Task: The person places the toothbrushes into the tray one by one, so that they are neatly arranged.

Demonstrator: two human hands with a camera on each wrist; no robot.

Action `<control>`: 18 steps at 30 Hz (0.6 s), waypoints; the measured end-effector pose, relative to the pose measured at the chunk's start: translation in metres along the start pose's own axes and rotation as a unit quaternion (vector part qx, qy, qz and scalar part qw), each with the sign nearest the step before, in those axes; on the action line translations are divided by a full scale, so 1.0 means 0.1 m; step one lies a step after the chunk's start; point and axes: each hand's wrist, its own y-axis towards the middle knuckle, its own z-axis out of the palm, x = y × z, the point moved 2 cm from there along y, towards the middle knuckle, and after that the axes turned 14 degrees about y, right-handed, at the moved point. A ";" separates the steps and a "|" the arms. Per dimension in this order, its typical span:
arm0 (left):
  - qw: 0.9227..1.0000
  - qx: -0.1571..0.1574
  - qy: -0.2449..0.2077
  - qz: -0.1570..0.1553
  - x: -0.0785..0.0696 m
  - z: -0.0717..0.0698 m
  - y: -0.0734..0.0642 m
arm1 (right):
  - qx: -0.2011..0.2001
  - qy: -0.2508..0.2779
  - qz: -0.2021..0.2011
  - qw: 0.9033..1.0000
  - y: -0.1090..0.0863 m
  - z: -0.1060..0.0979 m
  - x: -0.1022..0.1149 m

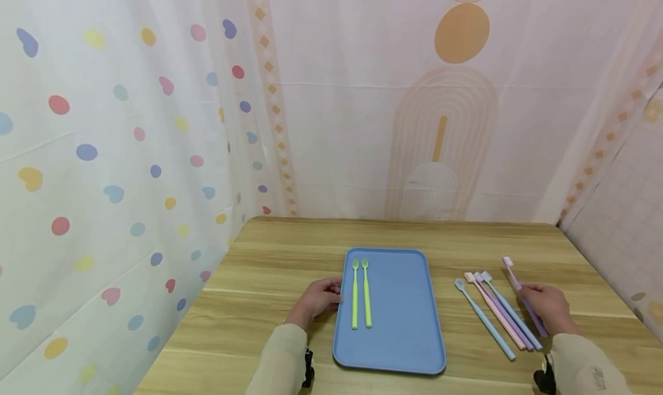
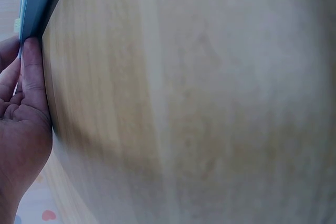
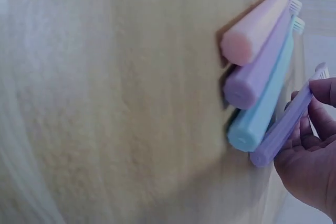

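Note:
My left hand [image 1: 317,298] is at the left side of a blue tray [image 1: 399,337], its thumb and fingers gripping the rim; in the left wrist view the fingertips meet the tray edge [image 2: 39,6]. Two green toothbrushes [image 1: 354,297] lie side by side on the tray's left half. To the right, my right hand [image 1: 550,306] pinches a purple toothbrush [image 3: 283,127] between thumb and fingers, its head pointing away from me. Beside it on the table lie a pink toothbrush [image 3: 254,30], another purple toothbrush [image 3: 257,72] and a blue toothbrush [image 3: 262,98], close together.
Another blue toothbrush [image 1: 487,321] lies slightly apart, left of the group and right of the tray. All rest on a wood-grain table [image 1: 248,303]. Patterned curtains [image 1: 331,124] hang behind the table and along its left side.

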 end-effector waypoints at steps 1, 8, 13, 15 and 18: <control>1.000 0.000 0.000 0.000 0.00 0.00 0.00 | -0.002 -0.006 -0.003 1.000 -0.01 -0.02 0.01; 1.000 0.001 -0.002 -0.002 -0.02 0.00 -0.02 | -0.011 0.001 -0.008 1.000 -0.03 -0.06 0.11; 1.000 0.003 0.000 -0.002 -0.02 -0.01 -0.02 | -0.012 0.036 -0.011 0.999 -0.03 -0.02 0.23; 1.000 0.003 0.000 -0.002 -0.02 0.00 -0.02 | -0.014 0.045 -0.013 0.999 -0.03 0.00 0.27; 1.000 0.004 0.000 0.000 -0.02 0.00 -0.01 | -0.024 0.044 -0.024 0.998 -0.03 0.04 0.33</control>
